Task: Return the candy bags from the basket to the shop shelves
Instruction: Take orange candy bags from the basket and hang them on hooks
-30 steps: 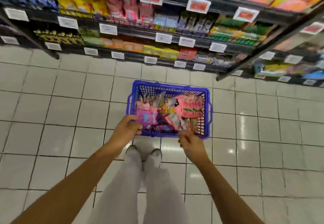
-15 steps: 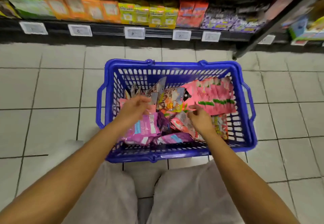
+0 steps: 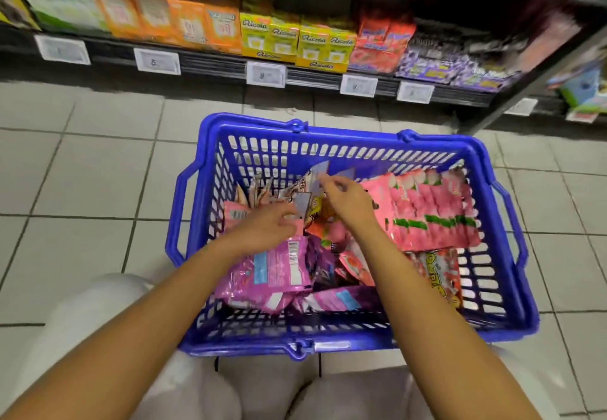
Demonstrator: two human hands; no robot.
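A blue plastic basket (image 3: 345, 134) stands on the tiled floor in front of my knees, filled with candy bags. A pink strip of bags (image 3: 430, 209) lies along its right side, pink and purple bags (image 3: 272, 271) at the near left, and a red and yellow bag (image 3: 441, 280) at the near right. Both hands are inside the basket. My right hand (image 3: 346, 197) pinches the top edge of a silver-backed candy bag (image 3: 319, 174) near the far wall. My left hand (image 3: 264, 227) rests on the pile, fingertips touching a small bag (image 3: 303, 204).
The bottom shop shelf (image 3: 213, 64) runs across the top of the view with white price tags. On it stand orange boxes (image 3: 203, 28), yellow Ricola boxes (image 3: 295, 41), red bags (image 3: 382, 41) and purple bags (image 3: 453, 69). A dark upright post (image 3: 525, 87) stands at right.
I have crouched close to the basket. Both hands went from its near rim into the bags; the right hand has since moved forward and left to the silver-backed bag.
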